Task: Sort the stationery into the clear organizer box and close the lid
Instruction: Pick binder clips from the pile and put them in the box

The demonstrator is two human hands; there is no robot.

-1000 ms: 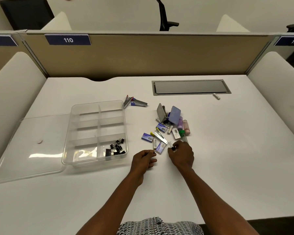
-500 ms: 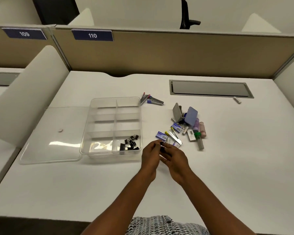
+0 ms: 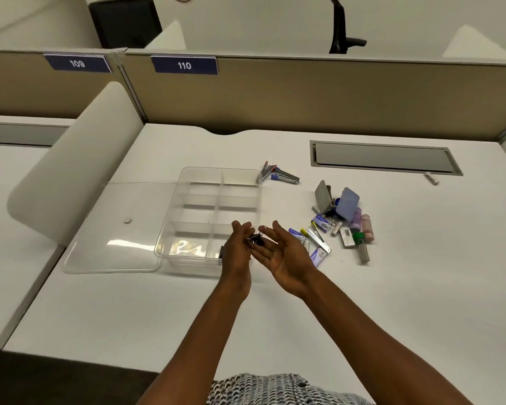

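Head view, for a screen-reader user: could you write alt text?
Two hands, left hand and right hand, meet palms up over the near right corner of a clear organizer box, with small black binder clips between them. Its lid lies open to the left; loose stationery lies to the right.

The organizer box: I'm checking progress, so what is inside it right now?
The clear organizer box shows bare compartments at the far and left side. The near right compartment is covered by the left hand, beside small black binder clips and the right hand; its contents cannot be seen.
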